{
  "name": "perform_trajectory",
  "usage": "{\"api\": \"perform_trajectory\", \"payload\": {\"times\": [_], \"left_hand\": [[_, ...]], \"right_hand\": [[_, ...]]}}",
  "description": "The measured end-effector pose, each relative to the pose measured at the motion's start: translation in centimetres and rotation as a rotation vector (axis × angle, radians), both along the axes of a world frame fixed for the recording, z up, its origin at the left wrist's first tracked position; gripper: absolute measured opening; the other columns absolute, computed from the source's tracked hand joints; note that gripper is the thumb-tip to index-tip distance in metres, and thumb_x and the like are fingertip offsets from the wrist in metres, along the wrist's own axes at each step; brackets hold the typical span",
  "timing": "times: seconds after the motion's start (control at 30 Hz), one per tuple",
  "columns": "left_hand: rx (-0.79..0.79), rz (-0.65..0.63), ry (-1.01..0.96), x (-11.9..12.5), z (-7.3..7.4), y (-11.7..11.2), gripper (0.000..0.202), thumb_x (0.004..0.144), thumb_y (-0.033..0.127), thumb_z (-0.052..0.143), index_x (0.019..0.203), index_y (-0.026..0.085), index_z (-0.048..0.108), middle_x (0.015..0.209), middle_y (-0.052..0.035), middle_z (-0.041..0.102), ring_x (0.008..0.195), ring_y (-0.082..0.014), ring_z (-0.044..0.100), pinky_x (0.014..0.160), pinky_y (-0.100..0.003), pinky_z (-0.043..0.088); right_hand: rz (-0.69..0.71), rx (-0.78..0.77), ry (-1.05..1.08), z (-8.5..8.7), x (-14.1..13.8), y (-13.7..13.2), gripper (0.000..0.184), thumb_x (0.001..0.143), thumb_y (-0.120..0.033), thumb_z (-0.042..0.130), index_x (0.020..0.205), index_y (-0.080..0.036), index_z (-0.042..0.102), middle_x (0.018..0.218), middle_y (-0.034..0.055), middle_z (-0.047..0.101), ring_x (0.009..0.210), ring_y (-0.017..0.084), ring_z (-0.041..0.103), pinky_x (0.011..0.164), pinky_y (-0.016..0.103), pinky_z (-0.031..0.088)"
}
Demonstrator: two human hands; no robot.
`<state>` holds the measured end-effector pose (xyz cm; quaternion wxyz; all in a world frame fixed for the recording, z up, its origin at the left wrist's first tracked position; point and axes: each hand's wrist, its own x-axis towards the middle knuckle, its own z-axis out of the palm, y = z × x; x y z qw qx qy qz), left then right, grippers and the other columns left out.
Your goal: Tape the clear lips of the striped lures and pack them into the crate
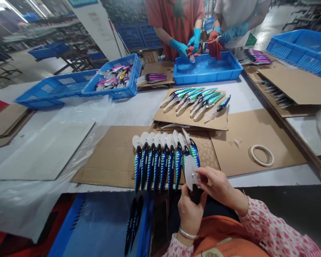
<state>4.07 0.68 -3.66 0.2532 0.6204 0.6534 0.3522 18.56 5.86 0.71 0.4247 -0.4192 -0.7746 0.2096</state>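
My left hand (190,213) is closed around the dark body of a fishing lure, just past the table's front edge. The lure's rounded white diving lip (190,170) points up toward me. Fingers of my right hand (219,186) pinch at the base of that lip, near a small metal ring; the exact spot under the fingertips is hidden. Right in front of my hands, a row of several blue and black striped lures (157,166) lies side by side on cardboard (107,153), lips away from me.
More blue-green lures (196,100) lie on stacked cardboard beyond the row. A tape roll (262,155) is at right. Two gloved co-workers stand across the table, handling cloths over a blue tub (208,75). A blue crate (135,75) holds mixed lures. Below the table edge is another blue crate (66,228).
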Motion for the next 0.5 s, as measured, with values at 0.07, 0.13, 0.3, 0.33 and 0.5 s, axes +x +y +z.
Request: {"api": "perform_trajectory", "payload": {"times": [0.07, 0.13, 0.3, 0.33, 0.5], "left_hand": [[-0.002, 0.002, -0.001, 0.1, 0.0, -0.2, 0.044, 0.081, 0.055, 0.065, 0.104, 0.018, 0.057, 0.084, -0.0105, 0.073, 0.074, -0.0286, 0.073, 0.061, -0.035, 0.057], [-0.008, 0.007, -0.005, 0.1, 0.1, -0.3, 0.043, 0.081, 0.054, 0.065, 0.104, 0.018, 0.057, 0.084, -0.0112, 0.073, 0.075, -0.0296, 0.073, 0.062, -0.036, 0.057], [-0.111, -0.024, -0.188, -0.5, 0.8, -0.1, 0.035, 0.079, 0.044, 0.067, 0.102, 0.018, 0.058, 0.085, -0.0086, 0.072, 0.076, -0.0260, 0.071, 0.067, -0.034, 0.056], [-0.155, -0.041, -0.255, -0.7, 1.0, 0.0, 0.034, 0.079, 0.042, 0.067, 0.102, 0.018, 0.059, 0.085, -0.0077, 0.071, 0.077, -0.0245, 0.070, 0.069, -0.033, 0.055], [-0.415, -0.180, -0.582, -1.9, 1.4, -0.1, 0.030, 0.075, 0.037, 0.071, 0.092, 0.015, 0.061, 0.080, -0.0033, 0.064, 0.074, -0.0180, 0.063, 0.071, -0.028, 0.052]], "right_hand": [[-0.008, 0.012, 0.010, -0.3, -0.2, 0.0, 0.023, 0.097, -0.019, 0.052, 0.120, -0.019, 0.053, 0.085, 0.0050, 0.064, 0.072, 0.015, 0.061, 0.065, 0.025, 0.052], [-0.007, 0.014, 0.011, -0.5, -0.4, 0.0, 0.024, 0.096, -0.017, 0.052, 0.120, -0.019, 0.053, 0.086, 0.0052, 0.064, 0.074, 0.016, 0.061, 0.066, 0.025, 0.052], [0.026, -0.067, 0.076, -0.6, 0.3, -0.2, 0.044, 0.091, -0.031, 0.066, 0.130, -0.021, 0.048, 0.090, 0.0044, 0.061, 0.072, 0.016, 0.056, 0.064, 0.026, 0.050], [0.001, -0.104, 0.125, -0.7, 0.6, -0.2, 0.052, 0.087, -0.036, 0.071, 0.131, -0.021, 0.047, 0.092, 0.0047, 0.060, 0.074, 0.016, 0.055, 0.065, 0.026, 0.050], [0.189, -0.417, 0.199, -1.2, 1.5, -0.1, 0.062, 0.076, -0.054, 0.077, 0.123, -0.020, 0.057, 0.116, 0.0106, 0.057, 0.108, 0.024, 0.055, 0.093, 0.035, 0.048]]}}
